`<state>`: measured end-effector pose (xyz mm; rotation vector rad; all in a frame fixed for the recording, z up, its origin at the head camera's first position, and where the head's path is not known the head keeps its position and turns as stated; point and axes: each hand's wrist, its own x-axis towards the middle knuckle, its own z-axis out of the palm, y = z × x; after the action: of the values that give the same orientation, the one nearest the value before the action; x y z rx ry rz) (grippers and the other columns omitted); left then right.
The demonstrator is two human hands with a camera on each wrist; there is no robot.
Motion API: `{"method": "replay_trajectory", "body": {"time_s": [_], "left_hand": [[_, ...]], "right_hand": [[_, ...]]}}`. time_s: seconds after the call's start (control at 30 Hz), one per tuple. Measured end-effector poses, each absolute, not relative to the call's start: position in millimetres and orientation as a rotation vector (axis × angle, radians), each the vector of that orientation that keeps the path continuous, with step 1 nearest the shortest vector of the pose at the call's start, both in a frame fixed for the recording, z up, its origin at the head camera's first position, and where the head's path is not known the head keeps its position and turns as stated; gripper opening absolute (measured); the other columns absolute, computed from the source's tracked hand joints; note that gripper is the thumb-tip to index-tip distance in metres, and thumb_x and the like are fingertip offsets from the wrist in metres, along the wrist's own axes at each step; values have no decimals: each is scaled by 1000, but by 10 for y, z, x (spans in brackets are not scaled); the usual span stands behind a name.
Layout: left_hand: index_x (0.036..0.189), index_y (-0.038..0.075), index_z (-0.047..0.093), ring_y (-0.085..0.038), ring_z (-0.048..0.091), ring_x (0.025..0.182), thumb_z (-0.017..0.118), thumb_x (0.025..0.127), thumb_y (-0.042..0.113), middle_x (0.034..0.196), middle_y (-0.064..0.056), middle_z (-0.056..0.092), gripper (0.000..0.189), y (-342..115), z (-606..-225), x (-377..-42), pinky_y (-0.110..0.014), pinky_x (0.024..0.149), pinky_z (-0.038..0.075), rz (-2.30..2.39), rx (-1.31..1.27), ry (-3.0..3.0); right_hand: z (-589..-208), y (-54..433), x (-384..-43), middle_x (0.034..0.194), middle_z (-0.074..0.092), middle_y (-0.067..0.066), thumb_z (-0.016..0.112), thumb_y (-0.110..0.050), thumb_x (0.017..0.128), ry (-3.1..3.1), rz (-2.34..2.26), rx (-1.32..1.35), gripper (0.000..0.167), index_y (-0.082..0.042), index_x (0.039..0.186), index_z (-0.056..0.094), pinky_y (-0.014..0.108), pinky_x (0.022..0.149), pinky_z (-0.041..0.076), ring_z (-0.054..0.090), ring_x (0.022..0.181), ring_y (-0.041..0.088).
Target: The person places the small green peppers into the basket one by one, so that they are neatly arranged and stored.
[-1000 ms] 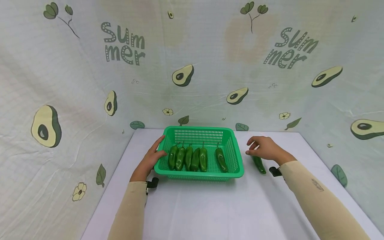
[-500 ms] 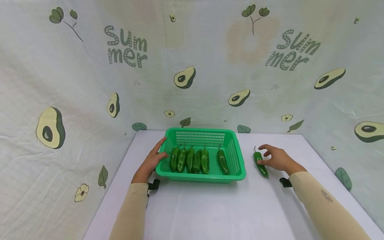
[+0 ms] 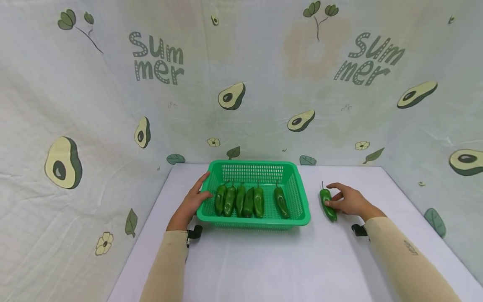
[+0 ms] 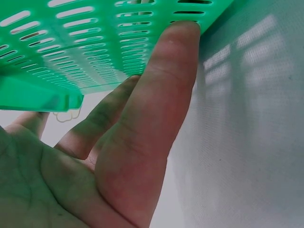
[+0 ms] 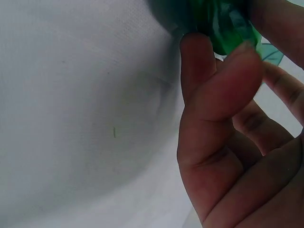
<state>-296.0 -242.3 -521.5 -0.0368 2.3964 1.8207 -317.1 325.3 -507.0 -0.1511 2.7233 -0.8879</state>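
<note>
A green plastic basket (image 3: pixel 253 220) stands mid-table, with several green chili peppers (image 3: pixel 229 201) in a row on its left side. One more chili pepper (image 3: pixel 281 202) lies apart in its right half. My left hand (image 3: pixel 190 206) holds the basket's left side, thumb over the rim; the left wrist view shows its fingers (image 4: pixel 156 99) against the slotted outer wall. Right of the basket, my right hand (image 3: pixel 350 202) pinches a green chili pepper (image 3: pixel 325 196) that lies stem away from me. The right wrist view has that chili pepper (image 5: pixel 230 28) between thumb and fingers, partly hidden.
A white cloth covers the table (image 3: pixel 256 268). Behind it hangs a printed curtain (image 3: pixel 260 138) with avocados and lettering, which also closes off both sides.
My right hand has moved right and nearer to me, uncovering the pepper outside the basket, and its fingers have closed on it. My left hand has kept its place on the basket.
</note>
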Motion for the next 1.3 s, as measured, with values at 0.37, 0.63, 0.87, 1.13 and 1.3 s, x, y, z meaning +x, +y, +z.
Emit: {"method": "replay_trajectory", "body": {"time_s": [0.37,0.63,0.87,1.13,1.3], "left_hand": [[161,57,30,-38,56,122,65,89,22,167,-12,33,87,-2415,-5203,-2960,-44,84,55,1815,-35,2403],[160,59,31,-37,58,118,65,88,21,164,-13,37,87,-2420,-5211,-2978,-44,82,56,1828,-42,2396],[160,58,31,-36,58,118,65,89,21,165,-12,35,88,-2422,-5216,-2978,-43,82,56,1827,-26,2393],[161,57,30,-35,60,114,65,89,21,165,-14,34,88,-2435,-5205,-2974,-42,79,56,1827,-43,2394],[161,57,30,-35,60,114,64,89,22,164,-15,35,87,-2426,-5200,-2968,-42,80,56,1816,-46,2397]], "right_hand": [[-5140,3251,-3119,120,63,27,81,-39,93,2691,-960,-115,80,-6,155,45,40,60,54,62,76,24],[-5133,3177,-3064,119,65,26,82,-38,92,2718,-928,-113,78,-6,155,47,38,64,56,64,80,25],[-5134,3118,-2985,117,65,25,84,-40,90,2730,-919,-105,78,-7,151,49,38,64,55,64,81,25],[-5190,3106,-2968,116,67,24,85,-43,88,2785,-915,-135,79,-7,150,51,37,65,55,64,82,24],[-5212,3127,-2929,119,66,26,85,-47,87,2800,-917,-133,82,-8,150,51,37,67,54,64,89,28]]}}
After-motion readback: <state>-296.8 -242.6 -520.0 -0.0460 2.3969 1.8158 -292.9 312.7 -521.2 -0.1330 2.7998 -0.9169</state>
